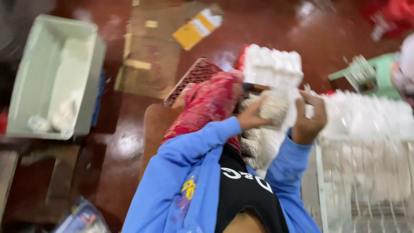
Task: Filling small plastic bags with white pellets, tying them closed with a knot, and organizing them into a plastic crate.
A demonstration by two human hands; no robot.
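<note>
Dark red glossy floor (129, 142) all around, cardboard sheets (148, 51) flattened on it, a pale green plastic tub (51, 77) well off to the left of the grip. Blurred view, mind. Both arms in blue sleeves (194, 164) come up bent at the elbow and meet in front of the chest. Left hand (252, 118) is angled in from the left, fingers curled closed onto a white knitted bundle (271, 108). Right hand (308, 118) comes from the other side, wrist raised, fingers hooked tight over the same bundle's right edge. So the bundle sits pinched between the two grips, more white fabric hanging just below. Red patterned cloth (207, 105) lies just left of the left hand. Stacked white pieces (271, 64) sit beyond the grips; a white wire rack (362, 190) stands below right.
</note>
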